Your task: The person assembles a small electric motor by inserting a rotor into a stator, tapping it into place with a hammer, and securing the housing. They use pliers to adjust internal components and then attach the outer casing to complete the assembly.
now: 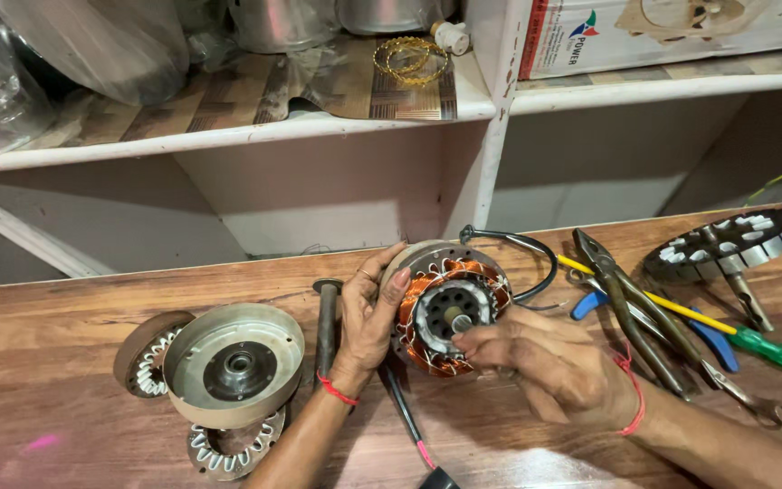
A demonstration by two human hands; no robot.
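A round motor stator (450, 312) with copper windings and a grey metal hub stands tilted on the wooden bench (65, 435). My left hand (368, 321) grips its left rim, thumb on the copper coils. My right hand (540, 358) rests against its lower right side, fingertips pinched at the windings near the central shaft. A black cable (522, 249) loops out from behind the stator. A red thread circles each wrist.
A grey motor cover (233, 362) lies on two slotted rings (228, 448) at the left, with a dark bolt-like tool (326, 326) beside it. Pliers (640, 317), a green-handled screwdriver (771, 351) and a round rotor plate (726, 243) lie at the right. White shelves stand behind.
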